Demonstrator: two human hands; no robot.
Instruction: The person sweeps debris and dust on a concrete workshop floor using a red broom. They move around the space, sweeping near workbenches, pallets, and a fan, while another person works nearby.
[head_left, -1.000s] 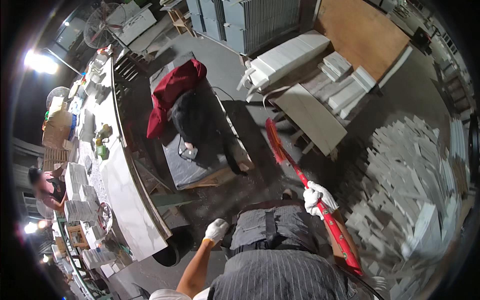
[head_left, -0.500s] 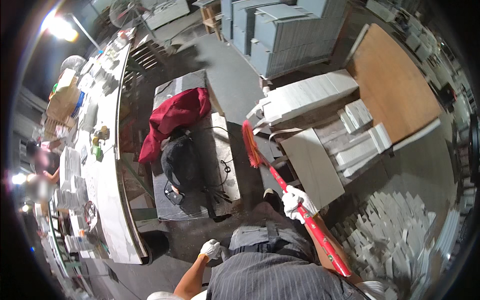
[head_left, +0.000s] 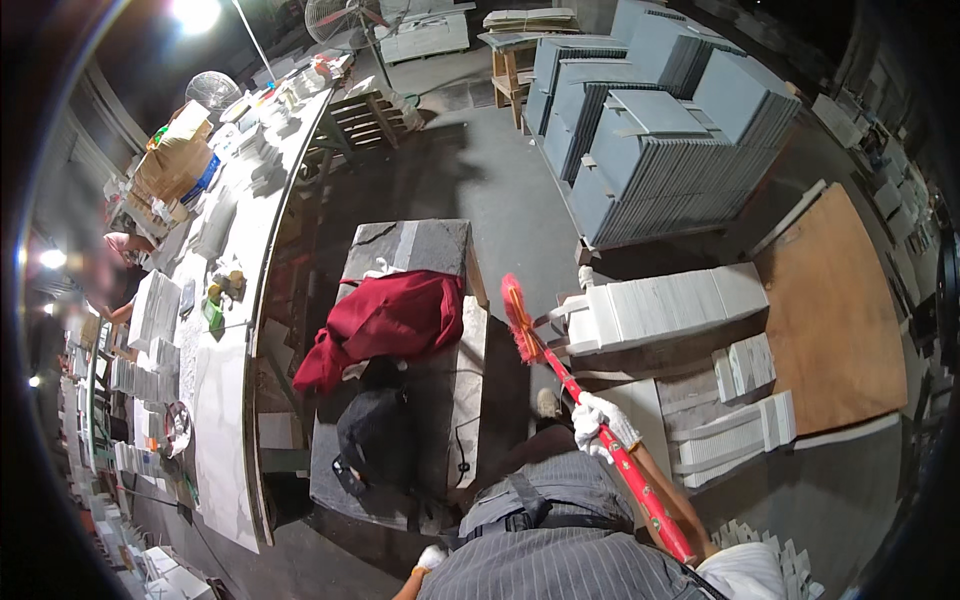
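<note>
Closest in, the right hand (head_left: 600, 425), in a white glove, has its fingers wrapped tight around the red handle of the broom (head_left: 590, 410), roughly mid-shaft. The left hand (head_left: 432, 556) is just peeking in at the bottom edge beside the striped shirt, also gloved, nowhere near the handle, and honestly I can't tell if its fingers are curled or spread, too little of it shows.

The broom runs diagonally from the lower right up toward the middle, bristle head (head_left: 520, 320) hanging over the dark floor right next to the stone slab surface (head_left: 420, 250). Looks like a light thing to swing one-handed: stiff plastic shaft, soft floppy bristles, nothing fragile. A second grip lower on the shaft would probably steady it better than one hand alone.

On that slab there's a red cloth (head_left: 390, 320) bunched up and a black bag (head_left: 375, 440) below it. Right of the bristles sits a row of pale tiles (head_left: 670, 305), then a big wooden board (head_left: 825, 310). Further out, the long white surface (head_left: 230, 330) on the left is cluttered with boxes, and stacked grey slabs (head_left: 660, 140) fill the back
</note>
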